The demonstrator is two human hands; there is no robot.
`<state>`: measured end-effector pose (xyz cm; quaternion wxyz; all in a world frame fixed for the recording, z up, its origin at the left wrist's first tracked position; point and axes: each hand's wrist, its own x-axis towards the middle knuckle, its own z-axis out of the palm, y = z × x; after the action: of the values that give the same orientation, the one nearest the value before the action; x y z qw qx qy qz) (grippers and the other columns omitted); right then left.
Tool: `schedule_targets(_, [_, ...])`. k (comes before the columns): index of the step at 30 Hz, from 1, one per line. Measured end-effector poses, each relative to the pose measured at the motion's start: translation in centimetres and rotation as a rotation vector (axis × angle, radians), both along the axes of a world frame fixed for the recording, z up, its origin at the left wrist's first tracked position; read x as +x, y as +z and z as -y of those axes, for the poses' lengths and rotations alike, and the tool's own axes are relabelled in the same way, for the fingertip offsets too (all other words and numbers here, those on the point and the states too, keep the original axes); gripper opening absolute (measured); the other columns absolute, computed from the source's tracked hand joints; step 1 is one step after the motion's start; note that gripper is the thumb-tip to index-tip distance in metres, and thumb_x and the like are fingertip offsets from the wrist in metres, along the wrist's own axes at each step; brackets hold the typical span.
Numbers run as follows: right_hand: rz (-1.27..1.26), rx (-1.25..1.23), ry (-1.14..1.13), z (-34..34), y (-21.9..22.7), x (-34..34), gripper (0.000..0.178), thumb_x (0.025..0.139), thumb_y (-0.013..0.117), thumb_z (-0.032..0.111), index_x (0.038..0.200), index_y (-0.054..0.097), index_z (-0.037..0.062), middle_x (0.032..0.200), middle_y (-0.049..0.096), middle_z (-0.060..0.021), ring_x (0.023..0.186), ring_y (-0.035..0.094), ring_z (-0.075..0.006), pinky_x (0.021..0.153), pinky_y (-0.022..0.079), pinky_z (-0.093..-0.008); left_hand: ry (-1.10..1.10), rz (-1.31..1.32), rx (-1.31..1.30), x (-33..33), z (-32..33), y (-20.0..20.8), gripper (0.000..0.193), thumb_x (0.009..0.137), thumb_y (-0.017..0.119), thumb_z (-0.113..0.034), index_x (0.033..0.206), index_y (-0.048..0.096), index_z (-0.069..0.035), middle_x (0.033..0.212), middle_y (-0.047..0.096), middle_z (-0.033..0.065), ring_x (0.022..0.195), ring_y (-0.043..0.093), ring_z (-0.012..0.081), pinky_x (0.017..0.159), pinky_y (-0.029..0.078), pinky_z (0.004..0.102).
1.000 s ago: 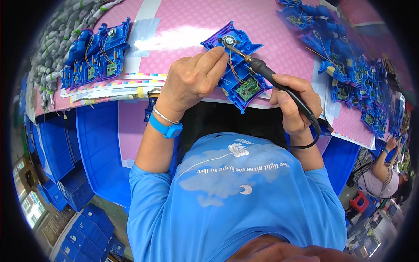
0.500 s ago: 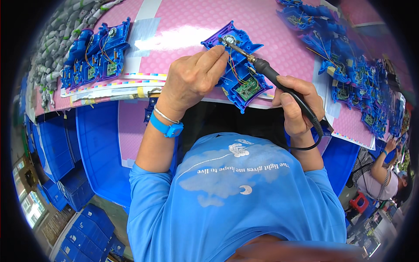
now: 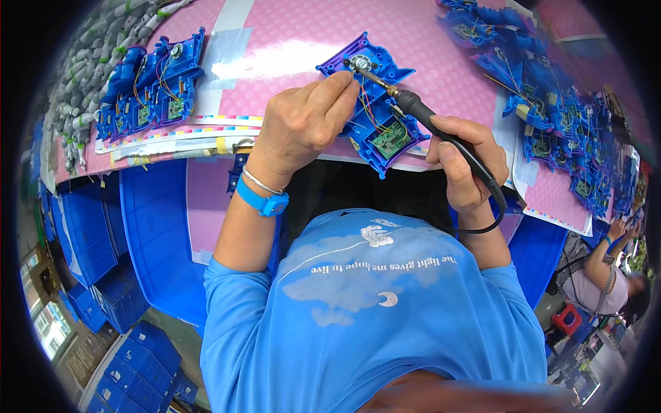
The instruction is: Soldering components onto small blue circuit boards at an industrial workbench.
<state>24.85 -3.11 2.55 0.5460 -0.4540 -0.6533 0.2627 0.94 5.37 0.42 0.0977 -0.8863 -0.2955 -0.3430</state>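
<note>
A blue plastic housing (image 3: 394,71) with purple edges lies opened at the table's front edge. In its upper part sits a round metal speaker (image 3: 361,64); in the lower part, a green circuit board (image 3: 391,140). Thin coloured wires (image 3: 368,107) run between them. My right hand (image 3: 469,162) is closed round the black handle of a soldering iron (image 3: 421,112), whose tip touches or nearly touches the speaker's near edge. My left hand (image 3: 308,118) is pinched beside the speaker, fingertips just left of the iron's tip. What it pinches is hidden.
Blue housings with boards and wires (image 3: 155,86) lie at left, and more are piled at right (image 3: 561,131). Grey parts (image 3: 93,69) are heaped at far left. A blue bin (image 3: 158,234) stands below the table edge. Another person (image 3: 602,275) sits at far right.
My right hand and the soldering iron's handle have shifted slightly down and left, while the tip stays by the speaker. My left hand and the housing are practically still.
</note>
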Motion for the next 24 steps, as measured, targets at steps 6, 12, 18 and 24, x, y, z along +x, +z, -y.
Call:
schedule_targets(6, [0.023, 0.002, 0.000, -0.20, 0.00, 0.18, 0.023, 0.084, 0.069, 0.007, 0.105, 0.073, -0.0025, 0.079, 0.072, -0.0105, 0.064, 0.067, -0.0157, 0.059, 0.051, -0.0269, 0.008, -0.006, -0.002, -0.08, -0.08, -0.03, 0.026, 0.075, 0.072, -0.001, 0.101, 0.074, -0.003, 0.103, 0.074, 0.0075, 0.079, 0.074, 0.0190, 0.062, 0.058, 0.0273])
schedule_targets(12, [0.134, 0.086, 0.093, -0.68, 0.03, 0.43, 0.027, 0.091, 0.061, 0.007, 0.112, 0.065, -0.0104, 0.075, 0.068, -0.0145, 0.063, 0.064, -0.0153, 0.058, 0.052, -0.0263, 0.005, -0.011, 0.007, -0.12, -0.12, -0.19, 0.027, 0.075, 0.072, -0.001, 0.102, 0.074, -0.003, 0.103, 0.074, 0.0075, 0.079, 0.074, 0.0190, 0.062, 0.058, 0.0272])
schedule_targets(18, [0.132, 0.065, 0.090, -0.44, -0.07, 0.49, 0.028, 0.092, 0.062, 0.008, 0.112, 0.065, -0.0103, 0.074, 0.068, -0.0145, 0.063, 0.065, -0.0151, 0.058, 0.052, -0.0263, 0.007, -0.013, 0.008, -0.12, -0.08, 0.02, 0.026, 0.075, 0.072, -0.002, 0.101, 0.074, -0.003, 0.103, 0.074, 0.0076, 0.080, 0.074, 0.0189, 0.062, 0.058, 0.0271])
schedule_targets(24, [0.044, 0.084, 0.068, 0.19, -0.04, 0.57, 0.029, 0.093, 0.063, 0.011, 0.114, 0.064, -0.0095, 0.083, 0.069, -0.0183, 0.063, 0.063, -0.0158, 0.059, 0.051, -0.0271, 0.013, -0.006, -0.019, -0.06, -0.14, -0.07, 0.024, 0.076, 0.077, -0.004, 0.100, 0.074, -0.003, 0.103, 0.074, 0.0072, 0.080, 0.074, 0.0195, 0.063, 0.058, 0.0276])
